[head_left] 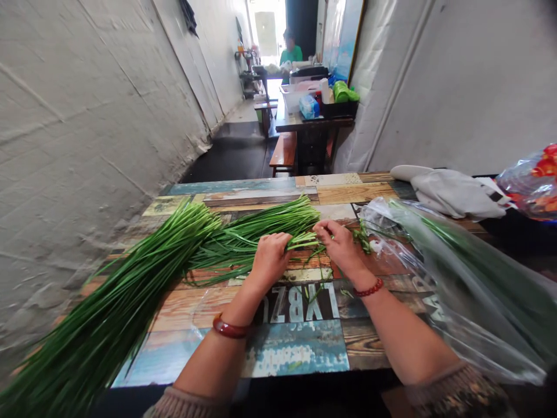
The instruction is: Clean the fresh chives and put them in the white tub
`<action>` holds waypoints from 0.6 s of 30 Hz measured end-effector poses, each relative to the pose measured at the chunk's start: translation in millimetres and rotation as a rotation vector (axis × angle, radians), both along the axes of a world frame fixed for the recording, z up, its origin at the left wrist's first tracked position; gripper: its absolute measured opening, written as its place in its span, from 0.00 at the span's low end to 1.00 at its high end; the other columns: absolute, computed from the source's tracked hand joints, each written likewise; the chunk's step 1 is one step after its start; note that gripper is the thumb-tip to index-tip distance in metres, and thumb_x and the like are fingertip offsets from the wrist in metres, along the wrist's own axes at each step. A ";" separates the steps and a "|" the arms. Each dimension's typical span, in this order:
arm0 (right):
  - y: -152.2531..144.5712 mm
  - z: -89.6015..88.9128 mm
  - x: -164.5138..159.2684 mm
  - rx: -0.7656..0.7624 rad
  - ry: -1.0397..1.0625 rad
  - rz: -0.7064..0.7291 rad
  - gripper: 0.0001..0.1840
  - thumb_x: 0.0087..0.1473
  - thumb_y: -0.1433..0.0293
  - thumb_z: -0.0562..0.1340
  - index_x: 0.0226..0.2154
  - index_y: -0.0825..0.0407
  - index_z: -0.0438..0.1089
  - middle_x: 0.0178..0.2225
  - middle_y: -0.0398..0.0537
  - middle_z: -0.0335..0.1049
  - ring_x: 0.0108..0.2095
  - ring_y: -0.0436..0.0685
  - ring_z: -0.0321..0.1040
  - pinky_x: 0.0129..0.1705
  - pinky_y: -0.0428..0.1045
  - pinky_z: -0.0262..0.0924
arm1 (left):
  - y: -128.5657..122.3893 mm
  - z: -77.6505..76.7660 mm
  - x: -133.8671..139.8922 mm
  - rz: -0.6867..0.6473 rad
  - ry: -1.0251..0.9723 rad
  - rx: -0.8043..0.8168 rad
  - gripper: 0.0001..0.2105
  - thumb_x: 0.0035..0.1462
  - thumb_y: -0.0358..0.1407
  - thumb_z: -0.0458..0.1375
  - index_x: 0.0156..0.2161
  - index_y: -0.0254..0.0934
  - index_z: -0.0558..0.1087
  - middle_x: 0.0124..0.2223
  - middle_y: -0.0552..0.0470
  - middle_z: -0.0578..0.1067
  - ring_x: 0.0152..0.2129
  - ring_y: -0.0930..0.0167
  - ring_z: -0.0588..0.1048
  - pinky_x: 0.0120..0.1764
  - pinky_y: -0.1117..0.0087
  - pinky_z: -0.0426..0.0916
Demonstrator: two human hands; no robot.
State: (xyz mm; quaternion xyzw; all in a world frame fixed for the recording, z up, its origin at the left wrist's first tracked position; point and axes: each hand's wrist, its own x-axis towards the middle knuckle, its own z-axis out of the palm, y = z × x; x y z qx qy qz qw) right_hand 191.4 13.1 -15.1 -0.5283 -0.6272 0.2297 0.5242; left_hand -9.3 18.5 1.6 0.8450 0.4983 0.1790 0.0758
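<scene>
My left hand point(270, 255) is closed round a small bunch of garlic chives point(303, 240), its pale stem ends pointing right. At those ends, the fingers of my right hand point(342, 248) are pinched together; what lies between the fingertips is partly hidden. Just behind my left hand rests a pile of garlic chives point(272, 220). A larger pile point(152, 278) spreads over the table's left side, its leaves hanging past the front edge. Trimmed scraps point(362, 239) lie to the right of my right hand, and a few more bits are scattered below it.
On the right, a clear plastic bag point(474, 273) with more chives covers part of the patterned table point(300, 348). A pale cap point(452, 188) and a red-patterned package point(533, 183) sit behind it. Farther off are a bench point(284, 151), a loaded table point(289, 123) and a person in green point(291, 54).
</scene>
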 end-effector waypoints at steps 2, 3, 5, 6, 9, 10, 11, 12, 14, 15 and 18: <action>7.3 -8.0 6.5 -0.048 0.124 -0.126 0.15 0.59 0.58 0.56 0.32 0.50 0.69 0.27 0.43 0.71 0.29 0.54 0.66 0.34 0.48 0.59 | 0.7 -1.7 -0.9 0.033 -0.036 -0.028 0.07 0.61 0.33 0.52 0.31 0.37 0.70 0.32 0.49 0.75 0.31 0.67 0.72 0.34 0.69 0.59; 10.5 -11.3 10.0 -0.057 0.177 -0.173 0.15 0.58 0.57 0.56 0.31 0.51 0.69 0.26 0.43 0.70 0.28 0.53 0.65 0.34 0.48 0.59 | 1.3 -2.8 -1.6 0.052 -0.071 -0.038 0.08 0.61 0.34 0.52 0.31 0.38 0.70 0.32 0.49 0.75 0.30 0.68 0.71 0.33 0.70 0.58; 14.3 -15.4 15.4 -0.049 0.221 -0.198 0.16 0.58 0.56 0.55 0.30 0.51 0.68 0.25 0.42 0.68 0.27 0.53 0.64 0.33 0.48 0.59 | 3.0 -5.3 -3.2 0.084 -0.151 -0.050 0.08 0.62 0.34 0.51 0.31 0.38 0.68 0.31 0.50 0.74 0.28 0.69 0.70 0.32 0.71 0.58; 14.5 -15.9 16.4 -0.044 0.213 -0.179 0.17 0.59 0.55 0.55 0.30 0.50 0.68 0.25 0.42 0.68 0.27 0.53 0.64 0.34 0.48 0.59 | 3.8 -6.5 -4.0 0.093 -0.188 -0.051 0.09 0.62 0.34 0.51 0.31 0.38 0.68 0.31 0.51 0.73 0.28 0.70 0.70 0.31 0.71 0.57; 9.2 -12.1 12.3 -0.030 0.149 -0.086 0.20 0.61 0.54 0.51 0.27 0.49 0.67 0.25 0.43 0.69 0.29 0.53 0.66 0.35 0.49 0.60 | 5.8 -8.8 -5.3 0.091 -0.275 -0.055 0.10 0.62 0.36 0.50 0.30 0.38 0.68 0.29 0.52 0.72 0.27 0.71 0.69 0.31 0.73 0.57; 6.5 -9.9 9.3 -0.028 0.133 -0.063 0.21 0.62 0.54 0.50 0.27 0.49 0.67 0.26 0.43 0.69 0.29 0.54 0.67 0.36 0.49 0.60 | 6.1 -9.0 -5.4 0.087 -0.292 -0.063 0.10 0.62 0.36 0.50 0.30 0.38 0.68 0.29 0.52 0.72 0.27 0.71 0.69 0.31 0.73 0.57; 3.9 -7.6 6.2 -0.029 0.122 -0.048 0.22 0.63 0.54 0.50 0.28 0.49 0.67 0.26 0.44 0.70 0.30 0.54 0.67 0.37 0.49 0.60 | 6.4 -8.9 -5.4 0.085 -0.304 -0.073 0.10 0.62 0.36 0.50 0.30 0.38 0.68 0.29 0.53 0.72 0.27 0.71 0.69 0.31 0.73 0.57; 1.6 -5.4 3.3 -0.034 0.113 -0.038 0.21 0.63 0.55 0.50 0.29 0.49 0.68 0.27 0.45 0.71 0.31 0.55 0.68 0.38 0.49 0.60 | 6.4 -8.7 -5.3 0.082 -0.310 -0.084 0.10 0.61 0.36 0.51 0.29 0.37 0.68 0.28 0.53 0.72 0.27 0.71 0.69 0.31 0.73 0.57; -1.3 -1.9 -1.2 -0.049 0.105 -0.025 0.18 0.62 0.56 0.52 0.33 0.50 0.69 0.30 0.47 0.73 0.34 0.55 0.69 0.38 0.49 0.61 | 6.2 -7.8 -4.8 0.079 -0.313 -0.102 0.09 0.61 0.35 0.51 0.29 0.37 0.68 0.28 0.53 0.72 0.26 0.72 0.68 0.30 0.74 0.57; -2.0 -0.7 -2.5 -0.052 0.105 -0.020 0.16 0.61 0.57 0.53 0.35 0.50 0.70 0.32 0.47 0.73 0.35 0.56 0.70 0.38 0.49 0.61 | 6.1 -7.4 -4.6 0.075 -0.311 -0.108 0.09 0.61 0.35 0.51 0.29 0.37 0.68 0.28 0.53 0.72 0.26 0.72 0.68 0.30 0.74 0.57; -2.5 1.4 -3.3 -0.037 0.109 -0.010 0.13 0.59 0.62 0.55 0.39 0.50 0.69 0.33 0.47 0.74 0.36 0.56 0.70 0.39 0.50 0.62 | 5.8 -6.9 -4.1 0.056 -0.300 -0.120 0.10 0.61 0.35 0.51 0.28 0.37 0.67 0.27 0.54 0.70 0.26 0.72 0.67 0.30 0.74 0.57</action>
